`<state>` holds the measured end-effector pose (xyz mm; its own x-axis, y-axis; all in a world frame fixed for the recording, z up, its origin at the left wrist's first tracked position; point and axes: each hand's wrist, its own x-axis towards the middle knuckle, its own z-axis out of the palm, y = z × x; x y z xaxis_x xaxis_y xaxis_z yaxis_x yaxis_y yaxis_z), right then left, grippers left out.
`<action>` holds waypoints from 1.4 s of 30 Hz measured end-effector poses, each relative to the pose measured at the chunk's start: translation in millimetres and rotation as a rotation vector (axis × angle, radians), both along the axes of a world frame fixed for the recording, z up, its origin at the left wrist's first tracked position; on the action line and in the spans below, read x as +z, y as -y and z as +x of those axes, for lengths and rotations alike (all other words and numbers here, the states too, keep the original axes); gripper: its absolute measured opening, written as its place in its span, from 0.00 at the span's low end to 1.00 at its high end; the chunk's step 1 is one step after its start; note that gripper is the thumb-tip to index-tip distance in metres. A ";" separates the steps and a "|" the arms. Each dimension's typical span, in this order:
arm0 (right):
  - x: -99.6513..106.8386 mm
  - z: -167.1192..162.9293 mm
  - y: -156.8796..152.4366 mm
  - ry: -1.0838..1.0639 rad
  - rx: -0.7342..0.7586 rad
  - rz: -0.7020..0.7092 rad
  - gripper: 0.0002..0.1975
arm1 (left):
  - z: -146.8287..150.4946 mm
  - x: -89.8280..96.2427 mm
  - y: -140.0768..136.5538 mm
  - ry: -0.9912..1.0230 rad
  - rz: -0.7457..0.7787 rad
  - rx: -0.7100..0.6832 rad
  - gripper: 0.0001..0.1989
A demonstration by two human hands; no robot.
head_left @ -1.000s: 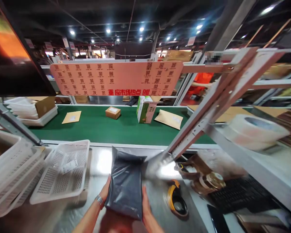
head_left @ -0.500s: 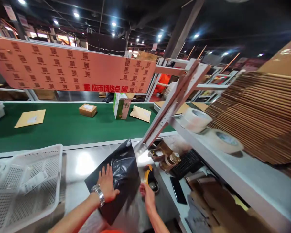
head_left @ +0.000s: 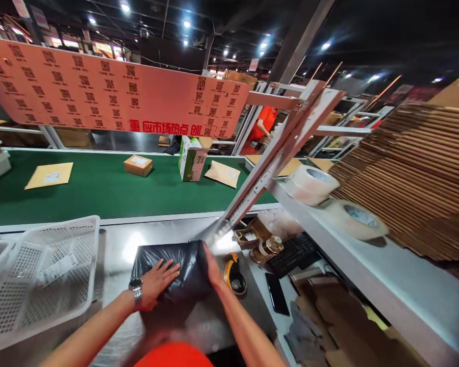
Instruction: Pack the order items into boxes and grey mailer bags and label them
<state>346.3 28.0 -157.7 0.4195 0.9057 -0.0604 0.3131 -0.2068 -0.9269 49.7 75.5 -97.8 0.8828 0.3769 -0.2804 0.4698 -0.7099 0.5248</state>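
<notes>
Both hands on my black poly bag [head_left: 183, 265] | left hand [head_left: 155, 283] flat on top | right hand [head_left: 213, 270] against its right edge | steel table [head_left: 229, 321].

The right hand [head_left: 212, 269] hides the black bag's [head_left: 176, 270] right end. The white basket [head_left: 42, 285] runs off the left edge. Small print on the hanging board [head_left: 110, 97] is too small to read.

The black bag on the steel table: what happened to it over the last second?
The black bag was turned from lengthwise to lying crosswise and flattened. The left hand now presses on top; the right hand pushes its right end. The parcels on the green belt and the white basket stayed put.
</notes>
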 end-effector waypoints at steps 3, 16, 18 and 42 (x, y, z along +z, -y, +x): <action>-8.8 -33.2 15.4 0.241 0.138 0.034 0.43 | -15.2 9.8 -8.5 -0.039 0.005 -0.007 0.61; 27.6 -71.5 7.8 0.728 0.298 -0.087 0.39 | -31.8 -24.3 -4.6 -0.074 0.340 1.119 0.40; 30.3 -83.4 4.2 0.733 0.309 -0.078 0.39 | -15.4 -20.7 -2.5 -0.130 0.455 1.055 0.40; -32.9 109.7 69.2 -0.077 -0.344 0.021 0.26 | -44.0 19.3 41.7 0.273 0.230 1.036 0.36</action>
<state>455.9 -41.2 -190.6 0.6950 0.7138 -0.0865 0.1576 -0.2686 -0.9503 5.6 33.9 -78.4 0.1290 0.9905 0.0485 0.7833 -0.1318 0.6075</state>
